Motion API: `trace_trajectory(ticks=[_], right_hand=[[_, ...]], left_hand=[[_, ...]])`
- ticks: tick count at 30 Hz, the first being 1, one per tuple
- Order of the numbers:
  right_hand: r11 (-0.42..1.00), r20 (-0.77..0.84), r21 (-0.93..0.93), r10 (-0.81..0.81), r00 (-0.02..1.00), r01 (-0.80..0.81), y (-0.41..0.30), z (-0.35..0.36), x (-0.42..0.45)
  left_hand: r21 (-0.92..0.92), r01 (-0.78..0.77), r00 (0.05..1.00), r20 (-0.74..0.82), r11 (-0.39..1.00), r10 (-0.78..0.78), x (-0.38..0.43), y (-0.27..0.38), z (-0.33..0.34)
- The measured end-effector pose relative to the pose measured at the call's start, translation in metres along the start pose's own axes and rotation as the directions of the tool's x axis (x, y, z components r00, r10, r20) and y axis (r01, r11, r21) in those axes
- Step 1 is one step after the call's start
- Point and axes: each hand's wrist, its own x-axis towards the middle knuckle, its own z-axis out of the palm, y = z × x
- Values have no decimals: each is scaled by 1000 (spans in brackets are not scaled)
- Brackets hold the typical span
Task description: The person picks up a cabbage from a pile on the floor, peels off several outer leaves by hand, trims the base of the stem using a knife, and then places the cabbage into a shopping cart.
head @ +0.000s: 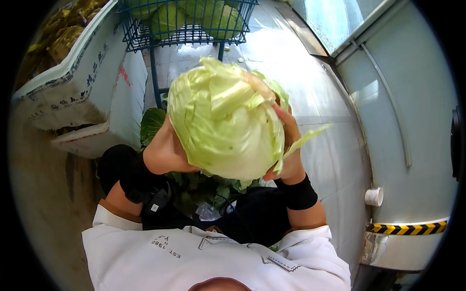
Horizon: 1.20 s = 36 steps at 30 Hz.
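Observation:
A large pale green cabbage head (pixel 225 123) is held up in front of me between both hands. My left hand (pixel 167 149) supports its left side and underside, with most of the fingers hidden beneath it. On the other side, my right hand (pixel 291 145) grips the cabbage, its thumb and fingertips showing at the edge. A torn strip of leaf (pixel 309 137) sticks out past the right hand. Dark green outer leaves (pixel 222 189) lie below, between my knees, partly covered by the cabbage and my arms.
Ahead stands a blue-green wire cart (pixel 185 36) holding several cabbages (pixel 222 22). Stacked white foam boxes (pixel 83 83) are at the left, the upper one full of yellowish produce (pixel 63 40). A pale wall panel (pixel 404 109) with a short white pipe (pixel 374 197) borders the tiled floor (pixel 327 156).

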Motion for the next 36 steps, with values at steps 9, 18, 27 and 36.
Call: trace_trajectory(ticks=[9, 18, 27, 36], right_hand=[[847, 217, -512, -29, 976, 139, 10, 12, 12], [777, -239, -333, 478, 845, -534, -35, 11, 57], [732, 320, -673, 416, 851, -105, 1, 28, 77], [755, 268, -655, 238, 934, -5, 38, 22, 37]], left_hand=[[-841, 112, 993, 71, 530, -99, -10, -17, 6], [-829, 60, 986, -36, 556, -160, -7, -27, 15], [-720, 46, 978, -108, 693, -178, -12, -45, 14], [-617, 77, 965, -151, 783, -214, -17, -50, 9]])
